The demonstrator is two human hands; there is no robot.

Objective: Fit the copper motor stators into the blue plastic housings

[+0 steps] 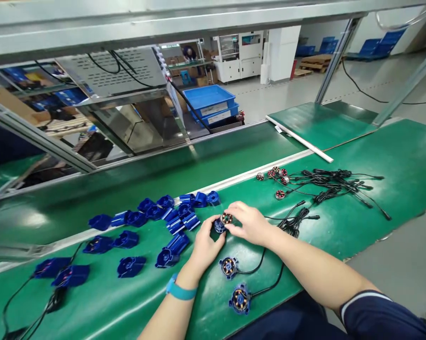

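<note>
Both hands are working together over the green bench point(106, 302), and both are gripping something! The left hand point(205, 245) is holding a small blue cup point(219, 226), its thumb and fingers curving around the sides. The right hand point(251, 224) is pinching a coil point(226, 218) between thumb and fingers, and that coil is sitting right at the top of the cup, partly covering it. Whether it's resting fully inside, I cannot tell; the fingers are hiding too much.

Nearer the body, two units are lying on the bench, coils facing up in blue rims: the far unit point(229, 267) just below the hands, the near unit point(240, 300) closer to the bench edge, each trailing a black cord to the right.

Over on the left, blue shells point(131, 267) are lying scattered, some upright, some on their sides, and black cords point(55, 300) are running from the leftmost ones. Beyond the right hand, loose coils point(280, 194) are clustering beside a tangle of black cables point(328, 182). Behind those, a white rod point(301, 139) is lying slantwise, and blue crates point(211, 104) are standing stacked beyond the bench.
</note>
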